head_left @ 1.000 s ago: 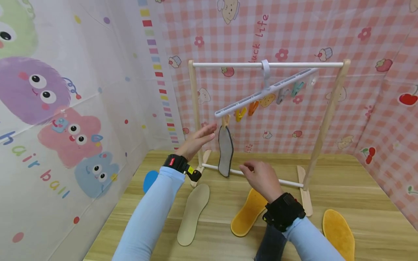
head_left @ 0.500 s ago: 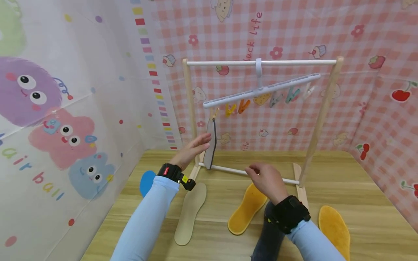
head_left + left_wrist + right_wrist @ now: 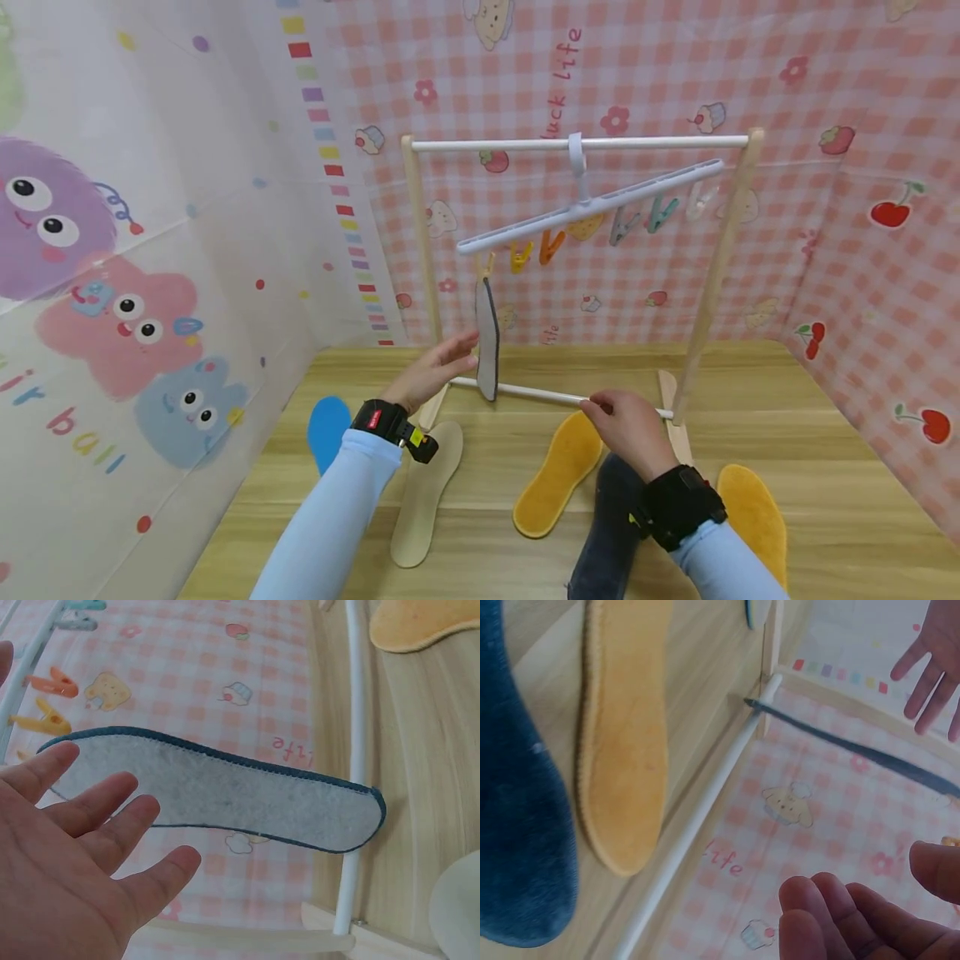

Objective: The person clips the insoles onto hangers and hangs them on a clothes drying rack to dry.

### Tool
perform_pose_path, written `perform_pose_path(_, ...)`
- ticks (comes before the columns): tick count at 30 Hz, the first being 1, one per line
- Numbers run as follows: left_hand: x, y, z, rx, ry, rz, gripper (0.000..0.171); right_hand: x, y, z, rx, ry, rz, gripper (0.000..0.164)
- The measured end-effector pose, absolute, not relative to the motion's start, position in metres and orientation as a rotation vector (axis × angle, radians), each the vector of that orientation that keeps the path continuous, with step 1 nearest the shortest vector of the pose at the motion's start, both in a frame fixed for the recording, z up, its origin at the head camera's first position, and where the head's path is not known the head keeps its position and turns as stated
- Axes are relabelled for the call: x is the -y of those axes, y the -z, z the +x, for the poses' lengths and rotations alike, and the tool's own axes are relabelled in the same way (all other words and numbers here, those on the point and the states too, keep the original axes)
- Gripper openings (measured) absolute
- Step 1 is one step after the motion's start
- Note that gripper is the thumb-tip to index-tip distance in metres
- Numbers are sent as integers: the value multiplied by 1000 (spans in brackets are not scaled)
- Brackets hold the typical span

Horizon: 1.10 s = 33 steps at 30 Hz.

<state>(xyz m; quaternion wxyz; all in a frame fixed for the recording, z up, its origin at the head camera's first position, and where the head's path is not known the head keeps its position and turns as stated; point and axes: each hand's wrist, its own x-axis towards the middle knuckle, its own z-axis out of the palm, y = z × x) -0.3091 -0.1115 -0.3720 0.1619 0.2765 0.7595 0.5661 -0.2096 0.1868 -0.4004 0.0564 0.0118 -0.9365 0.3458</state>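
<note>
A grey insole with a dark edge (image 3: pixel 487 342) hangs from a pale clothespin (image 3: pixel 487 265) at the lower left end of the tilted white hanger (image 3: pixel 600 204). My left hand (image 3: pixel 435 371), fingers extended, is right beside its left edge; in the left wrist view, the fingers overlap the pinned end of the insole (image 3: pixel 240 791). My right hand (image 3: pixel 626 425), with loosely curled fingers and nothing held, hovers near the rack's bottom bar. Below it on the table lie a yellow insole (image 3: pixel 558 475) and a dark blue insole (image 3: pixel 611 533).
The hanger hooks over the top rod (image 3: pixel 510 145) of a wooden-sided rack. More clothespins (image 3: pixel 551 247) hang along it, without insoles. A beige insole (image 3: pixel 429 500) and a blue insole (image 3: pixel 328 429) lie at left, another yellow insole (image 3: pixel 753 517) at right. Patterned cloth (image 3: pixel 480 75) surrounds the table.
The hanging insole has swung and turned more edge-on, and the hanger has shifted its angle. My left hand has come down beside the insole; my right hand has moved slightly right and down.
</note>
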Motion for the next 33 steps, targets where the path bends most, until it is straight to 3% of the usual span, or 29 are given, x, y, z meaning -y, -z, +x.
perform_pose_path(20,93,371,-290,-2585,-982,855,61,-221,408,-200,2895,-1011,-40,37)
perform_pose_path(33,86,381,-265,-2699,-657,907,56,-243,415,-187,2970,-936,-123,49)
